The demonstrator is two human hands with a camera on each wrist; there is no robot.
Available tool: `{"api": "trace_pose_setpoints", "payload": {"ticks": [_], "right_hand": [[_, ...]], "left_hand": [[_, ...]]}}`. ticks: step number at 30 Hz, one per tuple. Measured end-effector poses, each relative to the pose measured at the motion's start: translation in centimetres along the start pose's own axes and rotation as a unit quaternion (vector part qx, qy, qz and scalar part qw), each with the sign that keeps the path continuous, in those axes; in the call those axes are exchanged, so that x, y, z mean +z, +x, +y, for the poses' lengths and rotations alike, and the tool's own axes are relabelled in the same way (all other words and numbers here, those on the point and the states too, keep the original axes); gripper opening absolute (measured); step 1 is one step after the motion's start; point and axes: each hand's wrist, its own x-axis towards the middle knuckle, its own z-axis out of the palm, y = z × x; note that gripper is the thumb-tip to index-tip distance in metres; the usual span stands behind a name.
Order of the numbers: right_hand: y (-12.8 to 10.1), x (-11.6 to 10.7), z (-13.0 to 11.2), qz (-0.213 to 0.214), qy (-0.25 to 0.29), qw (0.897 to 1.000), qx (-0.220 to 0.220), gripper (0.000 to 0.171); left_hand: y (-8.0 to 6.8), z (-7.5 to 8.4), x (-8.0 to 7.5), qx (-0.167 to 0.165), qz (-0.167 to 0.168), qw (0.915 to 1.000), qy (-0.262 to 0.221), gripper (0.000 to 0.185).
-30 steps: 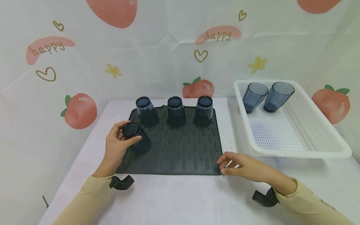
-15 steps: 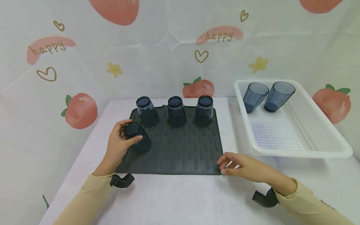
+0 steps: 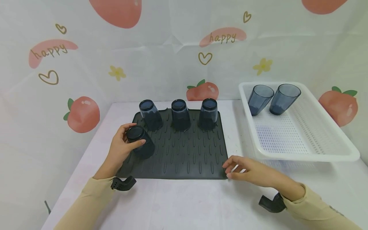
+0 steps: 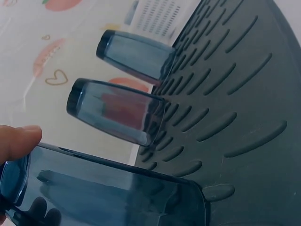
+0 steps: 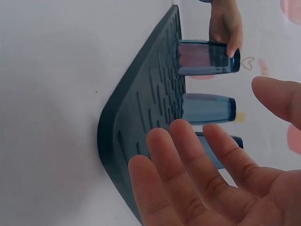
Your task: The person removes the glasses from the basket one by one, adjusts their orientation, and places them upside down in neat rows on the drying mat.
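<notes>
Head view: the left hand (image 3: 119, 150) grips an upturned cup (image 3: 140, 142) at the near-left of the mat (image 3: 187, 153), behind three more cups (image 3: 179, 114), while the right hand (image 3: 248, 171) rests on the table (image 3: 184, 204) at the mat's near-right corner, fingers loosely spread; two cups (image 3: 273, 98) lean in the basket (image 3: 302, 140). Left wrist view: a fingertip (image 4: 19, 141) presses the held cup's base, its mouth down on the mat. Right wrist view: the right hand's fingers (image 5: 188, 160) lie straight and apart, holding nothing.

Held tumbler (image 4: 103, 193) cut off at the left wrist view's bottom edge, third tumbler (image 5: 221, 146) beyond the drying mat (image 5: 141, 108) half hidden behind right hand (image 5: 221, 183) fingers.
</notes>
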Motion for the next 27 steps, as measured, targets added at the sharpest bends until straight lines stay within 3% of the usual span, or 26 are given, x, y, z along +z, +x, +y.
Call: {"api": "trace_pose_setpoints", "payload": {"ticks": [7, 14, 18, 23, 27], "right_hand": [[-0.5, -0.7, -0.8, 0.02, -0.009, 1.0, -0.008, 0.028], [-1.1, -2.2, -2.5, 0.069, -0.058, 0.996, -0.007, 0.024], [-1.5, -3.4, -3.9, 0.097, -0.058, 0.994, -0.013, 0.027], [-1.9, -5.0, -5.1, 0.143, -0.047, 0.988, -0.04, 0.029], [-2.0, -6.4, -5.2, 0.179, -0.007, 0.979, -0.096, 0.033]], "left_hand": [[-0.2, 0.0, -0.1, -0.008, -0.004, 0.9999, 0.006, 0.069], [-0.2, -0.2, -0.3, -0.008, -0.004, 1.0, 0.003, 0.07], [-0.1, -0.3, -0.4, -0.007, -0.002, 1.0, 0.002, 0.069], [-0.1, 0.0, -0.4, -0.011, -0.007, 0.9999, 0.01, 0.07], [0.0, 0.1, -0.4, -0.013, -0.011, 0.9998, 0.014, 0.069]]}}
